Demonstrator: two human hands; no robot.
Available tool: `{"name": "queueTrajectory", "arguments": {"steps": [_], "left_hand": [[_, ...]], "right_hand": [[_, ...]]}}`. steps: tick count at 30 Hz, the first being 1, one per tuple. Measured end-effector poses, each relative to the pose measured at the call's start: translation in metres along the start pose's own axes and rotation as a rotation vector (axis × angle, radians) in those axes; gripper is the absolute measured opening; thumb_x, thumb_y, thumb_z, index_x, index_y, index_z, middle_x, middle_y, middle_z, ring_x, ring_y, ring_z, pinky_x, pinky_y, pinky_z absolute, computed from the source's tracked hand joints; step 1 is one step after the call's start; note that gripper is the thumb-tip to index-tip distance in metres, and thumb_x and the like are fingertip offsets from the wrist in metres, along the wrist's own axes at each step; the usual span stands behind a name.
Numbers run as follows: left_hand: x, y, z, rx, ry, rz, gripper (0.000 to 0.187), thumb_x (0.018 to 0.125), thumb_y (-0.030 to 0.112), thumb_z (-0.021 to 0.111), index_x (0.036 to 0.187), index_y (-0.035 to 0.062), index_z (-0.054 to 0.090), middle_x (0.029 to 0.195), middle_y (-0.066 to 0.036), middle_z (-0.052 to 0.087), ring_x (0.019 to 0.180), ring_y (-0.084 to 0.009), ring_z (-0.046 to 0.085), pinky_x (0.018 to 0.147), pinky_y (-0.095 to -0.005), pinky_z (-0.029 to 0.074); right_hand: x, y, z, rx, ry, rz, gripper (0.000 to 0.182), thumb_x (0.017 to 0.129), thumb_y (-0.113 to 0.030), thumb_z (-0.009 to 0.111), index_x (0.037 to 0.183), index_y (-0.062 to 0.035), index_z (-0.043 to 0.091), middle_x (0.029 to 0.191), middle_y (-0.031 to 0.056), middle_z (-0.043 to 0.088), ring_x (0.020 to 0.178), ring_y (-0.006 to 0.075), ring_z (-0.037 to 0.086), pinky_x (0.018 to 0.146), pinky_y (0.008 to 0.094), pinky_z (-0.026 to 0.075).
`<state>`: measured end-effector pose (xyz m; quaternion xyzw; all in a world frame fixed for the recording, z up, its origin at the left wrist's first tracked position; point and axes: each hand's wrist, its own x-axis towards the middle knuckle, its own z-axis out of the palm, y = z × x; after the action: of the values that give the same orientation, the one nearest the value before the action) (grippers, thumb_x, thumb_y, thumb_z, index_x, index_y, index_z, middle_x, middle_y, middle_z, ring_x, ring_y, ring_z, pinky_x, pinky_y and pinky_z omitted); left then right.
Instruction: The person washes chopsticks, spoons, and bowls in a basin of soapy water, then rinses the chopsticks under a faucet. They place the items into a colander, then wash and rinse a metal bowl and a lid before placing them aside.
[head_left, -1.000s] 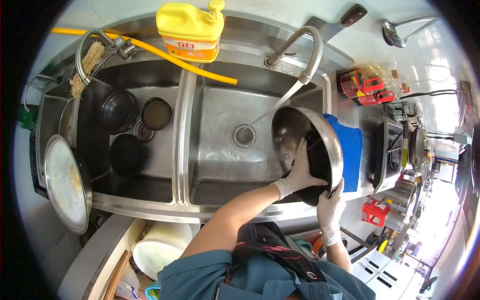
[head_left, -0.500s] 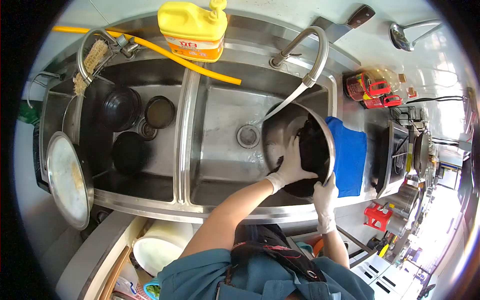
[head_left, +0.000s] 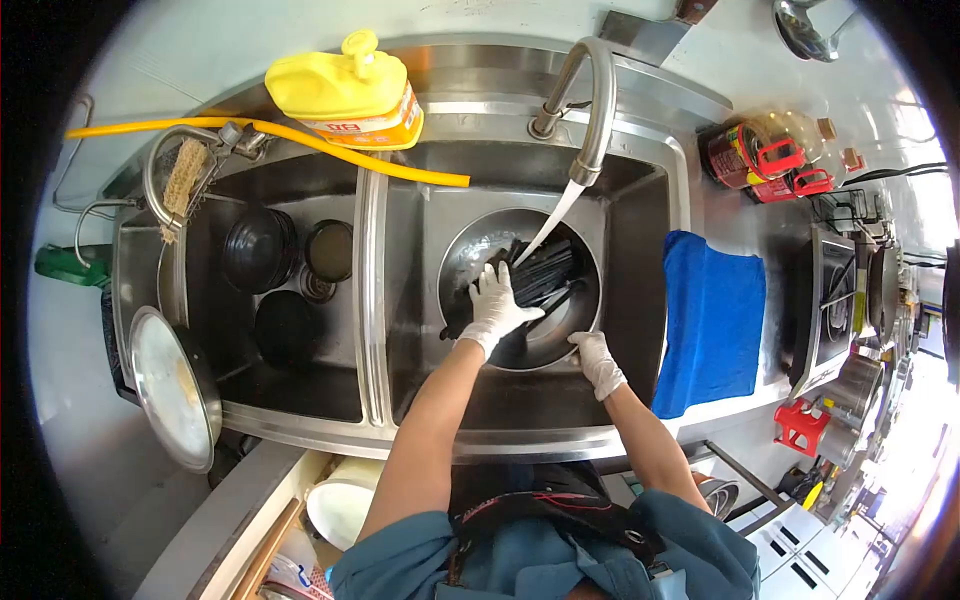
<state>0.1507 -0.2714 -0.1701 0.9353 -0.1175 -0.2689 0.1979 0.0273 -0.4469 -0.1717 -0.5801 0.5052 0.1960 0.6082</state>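
Note:
A steel bowl point(head_left: 463, 235) rests in the right sink basin, with a bundle of dark sticks point(head_left: 548, 270) inside. Water streams from the curved faucet point(head_left: 603, 110) onto the sticks. My left hand point(head_left: 495, 308), in a white glove, lies over the near left part of the bundle with its fingers spread. At the bowl's near right rim is my gloved right hand point(head_left: 597, 362), its fingers closed on the rim.
The left basin point(head_left: 300, 395) holds dark bowls point(head_left: 260, 248). A large metal lid point(head_left: 170, 385) leans at its left. Behind stand a yellow jug point(head_left: 345, 95) and a yellow hose point(head_left: 400, 171). A blue cloth point(head_left: 708, 325) and bottles point(head_left: 765, 155) are on the right.
The bowl has gone from tilted on its side to sitting level in the basin, further left. Both hands moved left with it, and the dark sticks now show under the water.

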Motion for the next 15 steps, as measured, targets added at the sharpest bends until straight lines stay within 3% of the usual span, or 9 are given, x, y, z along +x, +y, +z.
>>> {"name": "queueTrajectory", "arguments": {"steps": [2, 3, 4, 7, 8, 13, 15], "left_hand": [[0.001, -0.013, -0.008, 0.020, 0.085, 0.027, 0.107, 0.062, 0.060, 0.071, 0.138, -0.0020, 0.028, 0.140, -0.029, 0.028, 0.131, -0.0389, 0.028, 0.106, -0.0520, 0.021], [0.000, -0.020, -0.011, 0.018, 0.121, 0.027, 0.092, 0.068, 0.057, 0.068, 0.132, -0.0027, 0.040, 0.138, -0.027, 0.032, 0.129, -0.0381, 0.030, 0.106, -0.0522, 0.021], [0.000, -0.025, -0.014, 0.001, 0.210, 0.036, 0.082, 0.070, 0.051, 0.069, 0.128, -0.0020, 0.045, 0.135, -0.026, 0.037, 0.127, -0.0370, 0.035, 0.104, -0.0506, 0.027], [-0.006, -0.040, -0.024, -0.203, 0.352, 0.035, 0.064, 0.076, 0.039, 0.068, 0.121, -0.0025, 0.051, 0.127, -0.026, 0.046, 0.115, -0.0398, 0.045, 0.099, -0.0439, 0.036], [-0.007, -0.045, -0.025, -0.174, 0.422, 0.055, 0.053, 0.079, 0.030, 0.068, 0.119, -0.0008, 0.053, 0.125, -0.024, 0.049, 0.116, -0.0365, 0.048, 0.100, -0.0396, 0.037], [-0.023, -0.050, -0.030, -0.283, 0.459, 0.047, 0.036, 0.084, 0.023, 0.062, 0.112, 0.0001, 0.057, 0.115, -0.022, 0.057, 0.109, -0.0366, 0.054, 0.096, -0.0403, 0.041], [-0.029, -0.051, -0.031, -0.291, 0.432, 0.082, 0.030, 0.085, 0.021, 0.060, 0.108, 0.0009, 0.059, 0.110, -0.022, 0.059, 0.104, -0.0381, 0.055, 0.093, -0.0417, 0.043]], "right_hand": [[0.016, 0.005, 0.002, 0.022, -0.046, 0.002, 0.018, 0.078, -0.009, 0.059, 0.067, 0.0052, 0.060, 0.055, 0.0136, 0.058, 0.039, 0.0211, 0.054, 0.034, 0.0303, 0.039], [0.023, 0.005, 0.005, 0.044, -0.020, 0.039, 0.018, 0.078, -0.009, 0.059, 0.068, 0.0055, 0.061, 0.056, 0.0139, 0.059, 0.039, 0.0211, 0.053, 0.035, 0.0302, 0.040], [0.029, 0.006, 0.008, 0.057, -0.026, 0.039, 0.018, 0.078, -0.009, 0.059, 0.068, 0.0055, 0.061, 0.056, 0.0139, 0.059, 0.039, 0.0211, 0.053, 0.035, 0.0302, 0.040], [0.052, 0.017, 0.013, 0.011, -0.051, -0.004, 0.018, 0.079, -0.010, 0.059, 0.072, 0.0059, 0.062, 0.063, 0.0140, 0.062, 0.046, 0.0213, 0.057, 0.038, 0.0300, 0.043], [0.058, 0.022, 0.014, 0.026, -0.055, 0.000, 0.018, 0.079, -0.010, 0.059, 0.072, 0.0059, 0.062, 0.063, 0.0140, 0.062, 0.046, 0.0213, 0.057, 0.038, 0.0300, 0.043], [0.069, 0.031, 0.011, 0.122, -0.197, 0.076, 0.018, 0.082, -0.011, 0.057, 0.082, 0.0060, 0.061, 0.071, 0.0152, 0.063, 0.056, 0.0234, 0.062, 0.044, 0.0308, 0.048], [0.068, 0.033, 0.009, 0.068, -0.160, 0.089, 0.020, 0.082, -0.013, 0.058, 0.085, 0.0069, 0.061, 0.072, 0.0162, 0.063, 0.061, 0.0248, 0.063, 0.045, 0.0319, 0.050]]}}
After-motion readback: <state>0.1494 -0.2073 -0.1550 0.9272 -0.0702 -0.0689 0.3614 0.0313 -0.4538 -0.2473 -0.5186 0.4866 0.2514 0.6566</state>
